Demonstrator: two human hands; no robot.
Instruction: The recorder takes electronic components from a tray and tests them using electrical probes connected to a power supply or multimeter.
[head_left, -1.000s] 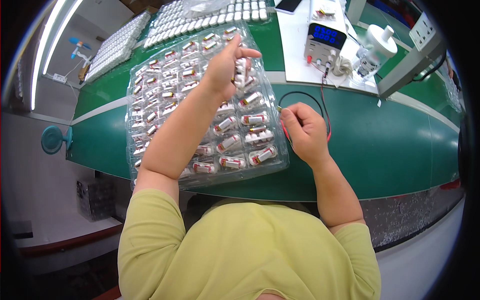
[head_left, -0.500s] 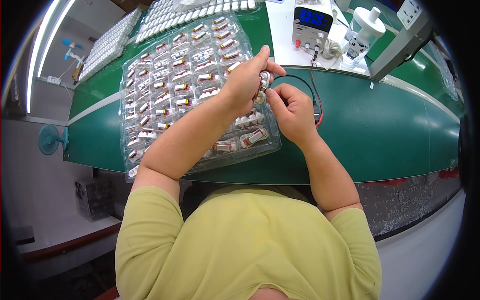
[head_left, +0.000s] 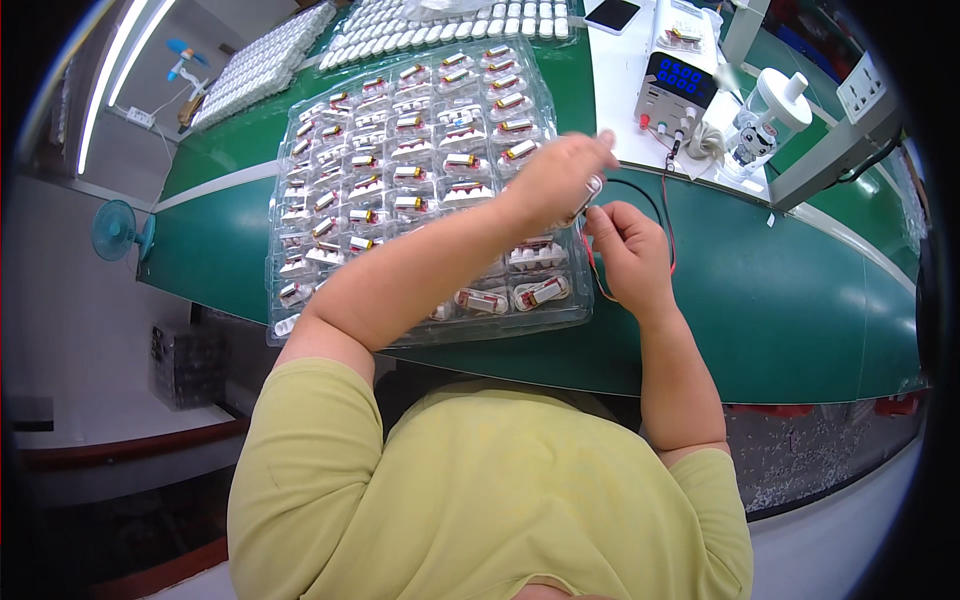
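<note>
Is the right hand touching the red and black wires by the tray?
Touching. The head view shows the right hand pinching the red and black wires, which loop out from its fingers toward the power supply.

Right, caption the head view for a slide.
Left hand holds a small part beside the right hand pinching test leads, over a clear tray.
</note>
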